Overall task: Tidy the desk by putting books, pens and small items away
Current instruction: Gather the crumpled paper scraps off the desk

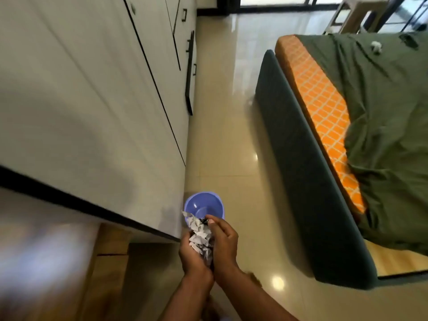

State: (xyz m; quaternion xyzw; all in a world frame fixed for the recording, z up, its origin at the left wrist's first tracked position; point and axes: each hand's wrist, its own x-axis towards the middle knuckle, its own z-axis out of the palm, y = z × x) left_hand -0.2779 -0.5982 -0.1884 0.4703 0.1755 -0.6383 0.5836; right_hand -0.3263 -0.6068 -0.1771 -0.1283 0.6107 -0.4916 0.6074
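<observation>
You are clutching crumpled paper scraps [200, 237] between your left hand [193, 256] and right hand [224, 244], fingers curled round them, just above the blue bin [203, 206]; next, release over its opening.

White wardrobe doors [92, 89] with black handles [189, 72] are seen at left. A bed [301, 147] with orange mattress [324, 112] and green sheet [382, 112] stands on glossy floor tiles [224, 135].
</observation>
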